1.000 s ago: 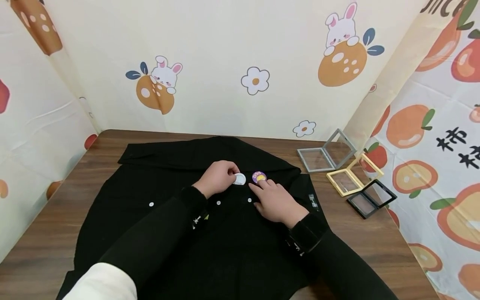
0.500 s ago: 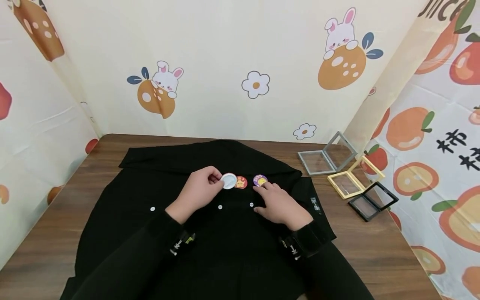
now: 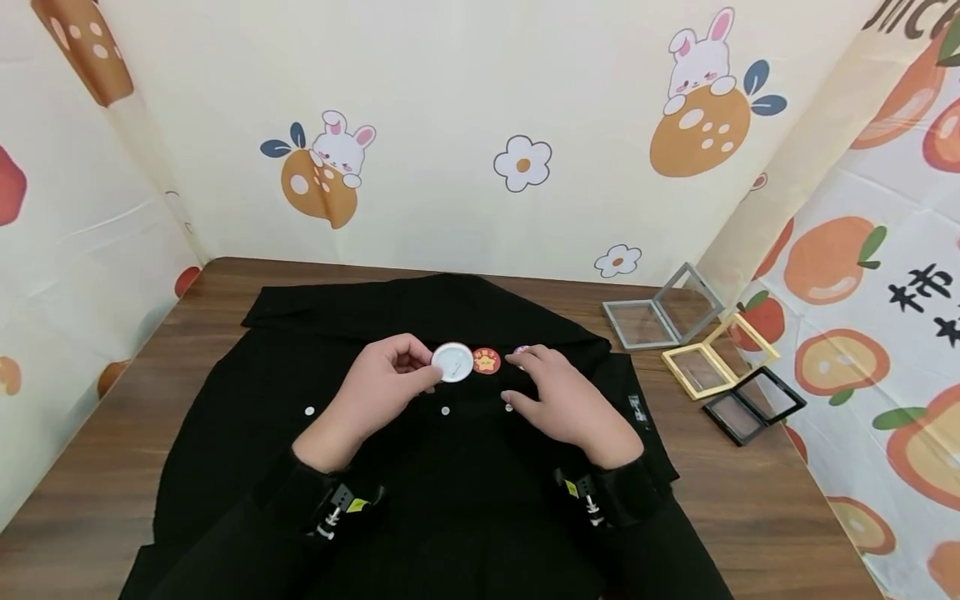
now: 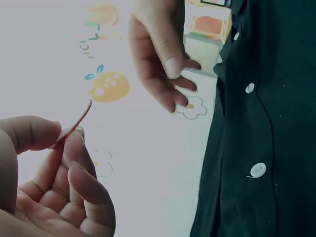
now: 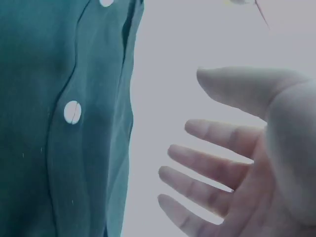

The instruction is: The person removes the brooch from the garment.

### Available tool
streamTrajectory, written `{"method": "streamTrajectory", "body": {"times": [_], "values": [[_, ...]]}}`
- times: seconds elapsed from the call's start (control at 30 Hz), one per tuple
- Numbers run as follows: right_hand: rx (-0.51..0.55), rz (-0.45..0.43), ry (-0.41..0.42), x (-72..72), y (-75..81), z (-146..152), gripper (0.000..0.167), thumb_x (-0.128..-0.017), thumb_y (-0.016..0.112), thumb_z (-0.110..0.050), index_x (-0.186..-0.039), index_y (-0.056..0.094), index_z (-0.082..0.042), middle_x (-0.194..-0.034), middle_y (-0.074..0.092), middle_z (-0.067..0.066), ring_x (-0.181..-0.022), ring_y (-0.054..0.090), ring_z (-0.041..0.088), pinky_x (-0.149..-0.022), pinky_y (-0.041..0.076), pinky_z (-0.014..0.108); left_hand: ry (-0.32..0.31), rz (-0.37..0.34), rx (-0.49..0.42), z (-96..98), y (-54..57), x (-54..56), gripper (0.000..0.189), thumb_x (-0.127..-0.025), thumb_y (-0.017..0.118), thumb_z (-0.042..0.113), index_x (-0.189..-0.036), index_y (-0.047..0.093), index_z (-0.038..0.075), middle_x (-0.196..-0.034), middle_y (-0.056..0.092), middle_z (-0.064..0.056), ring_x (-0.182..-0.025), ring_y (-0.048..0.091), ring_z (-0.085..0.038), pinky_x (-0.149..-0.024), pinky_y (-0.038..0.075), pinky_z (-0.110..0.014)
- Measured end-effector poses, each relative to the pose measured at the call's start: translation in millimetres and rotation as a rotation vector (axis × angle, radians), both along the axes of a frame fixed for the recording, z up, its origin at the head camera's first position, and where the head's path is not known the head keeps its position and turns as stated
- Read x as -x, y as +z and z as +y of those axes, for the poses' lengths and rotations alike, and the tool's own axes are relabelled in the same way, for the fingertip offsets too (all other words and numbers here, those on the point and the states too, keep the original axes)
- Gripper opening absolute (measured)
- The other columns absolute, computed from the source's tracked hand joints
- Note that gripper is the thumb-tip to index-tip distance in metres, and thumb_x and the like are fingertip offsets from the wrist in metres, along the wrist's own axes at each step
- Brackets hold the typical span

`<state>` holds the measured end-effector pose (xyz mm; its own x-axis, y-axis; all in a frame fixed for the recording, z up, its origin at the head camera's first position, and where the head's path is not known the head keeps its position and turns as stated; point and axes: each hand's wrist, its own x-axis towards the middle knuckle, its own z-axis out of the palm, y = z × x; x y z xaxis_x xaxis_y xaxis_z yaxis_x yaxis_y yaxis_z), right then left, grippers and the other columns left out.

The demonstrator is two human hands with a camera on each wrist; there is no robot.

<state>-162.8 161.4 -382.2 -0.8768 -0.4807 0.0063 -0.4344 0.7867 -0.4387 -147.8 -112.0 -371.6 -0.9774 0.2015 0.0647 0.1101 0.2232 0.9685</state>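
Observation:
My left hand (image 3: 378,385) pinches a round pin badge (image 3: 453,363) between thumb and fingers, its white back facing the head camera. In the left wrist view the same badge (image 4: 83,116) shows edge-on as a thin reddish rim. Just right of it, a red badge with a yellow figure (image 3: 487,361) lies on the black shirt (image 3: 457,483). A purple badge (image 3: 521,350) is mostly hidden behind the fingers of my right hand (image 3: 573,404). That right hand hangs over the shirt, fingers spread and slightly bent, and the right wrist view shows nothing in its grasp.
The shirt with white buttons (image 3: 446,411) covers most of the wooden table (image 3: 757,500). At the back right, grey (image 3: 637,325), yellow (image 3: 701,369) and black (image 3: 738,417) hinged clear-windowed frames stand unfolded. Printed cloth walls (image 3: 442,100) rise behind and at both sides.
My left hand has lifted its badge away to the left, turning the white back toward the head camera and uncovering the red badge. My right hand now covers more of the purple badge.

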Motion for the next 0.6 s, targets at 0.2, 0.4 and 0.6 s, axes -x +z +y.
{"method": "streamTrajectory", "body": {"times": [0.2,0.4,0.6], "values": [[0.169,0.091,0.088,-7.9,-0.4,-8.2,0.031,-0.101,0.069,-0.026,-0.128,0.069,-0.011,-0.121,0.065,0.002,-0.11,0.06,0.02,-0.095,0.051,0.039,-0.054,0.039,-0.024,-0.3,4.0,-6.6,0.004,-0.092,0.073,0.005,-0.092,0.07,0.004,-0.089,0.07,-0.008,-0.075,0.069,-0.024,-0.067,0.056,-0.033],[0.348,0.141,0.129,-18.7,0.3,-23.9,0.018,-0.101,0.069,-0.022,-0.119,0.068,-0.017,-0.108,0.066,-0.01,-0.094,0.06,0.006,-0.083,0.055,0.034,-0.094,0.05,-0.074,4.2,7.4,-12.0,0.004,-0.094,0.073,0.005,-0.092,0.069,0.004,-0.091,0.07,-0.009,-0.077,0.069,-0.025,-0.07,0.058,-0.04],[0.57,0.153,0.127,-28.0,5.0,-30.2,0.022,-0.1,0.067,-0.01,-0.122,0.069,-0.011,-0.1,0.066,-0.006,-0.087,0.059,0.011,-0.075,0.055,0.037,-0.108,0.071,-0.11,7.0,15.2,-20.3,0.005,-0.094,0.073,0.004,-0.092,0.069,0.004,-0.091,0.07,-0.009,-0.077,0.07,-0.029,-0.07,0.059,-0.04]]}}
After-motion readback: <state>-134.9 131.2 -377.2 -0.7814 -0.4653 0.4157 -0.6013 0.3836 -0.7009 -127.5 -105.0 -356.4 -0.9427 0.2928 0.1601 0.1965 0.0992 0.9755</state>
